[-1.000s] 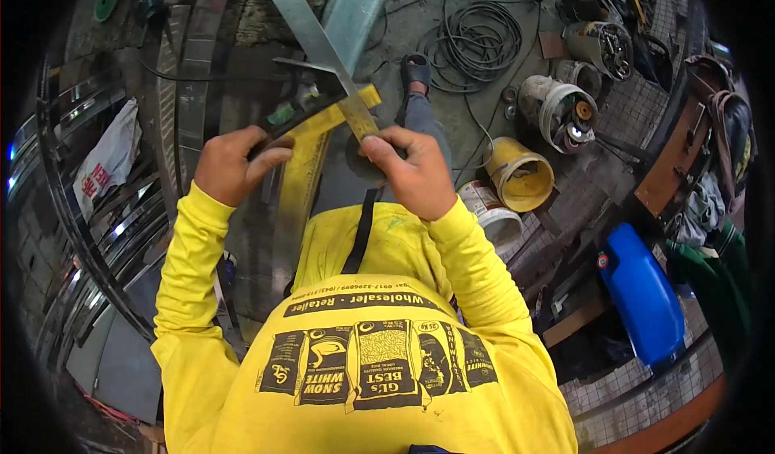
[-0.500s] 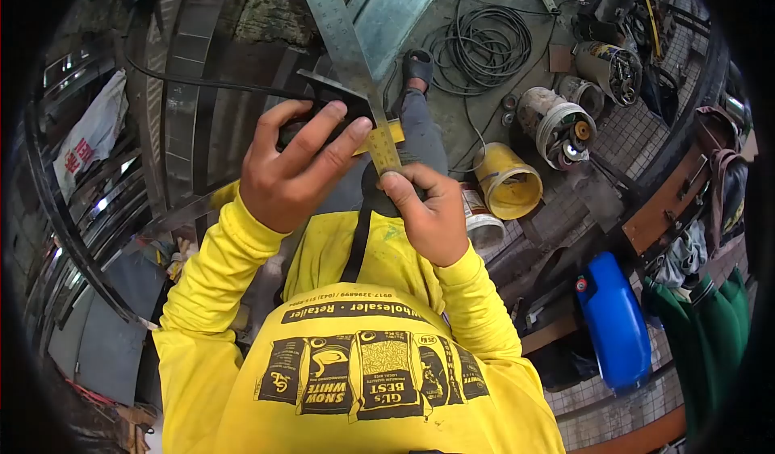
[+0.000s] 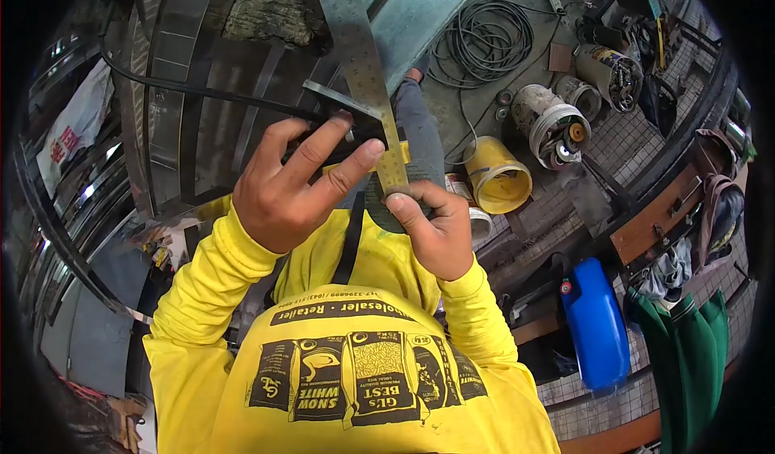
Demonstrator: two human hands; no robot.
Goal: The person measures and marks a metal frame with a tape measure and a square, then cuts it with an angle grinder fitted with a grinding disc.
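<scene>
A combination square is held out in front of my yellow shirt, its long steel ruler [image 3: 361, 62] running away toward the top of the view. My left hand [image 3: 282, 184] grips the square's dark head [image 3: 339, 99] from the left, with the fingertips about its knob; part of the head is hidden behind those fingers. At the ruler's near end, my right hand [image 3: 436, 228] pinches the blade between thumb and bent forefinger. The blade passes through the head at a slant.
Shiny sheet metal [image 3: 428, 22] lies ahead beside dark steel bars [image 3: 173, 58]. A coiled black cable [image 3: 484, 42] rests on the floor. To the right stand a yellow bucket [image 3: 500, 184], a bucket of grinding discs [image 3: 557, 131] and a blue container [image 3: 596, 325].
Both hands and the square sit slightly lower in view. My left forefinger has shifted toward the knob. The sandalled foot is now mostly hidden behind the sheet metal.
</scene>
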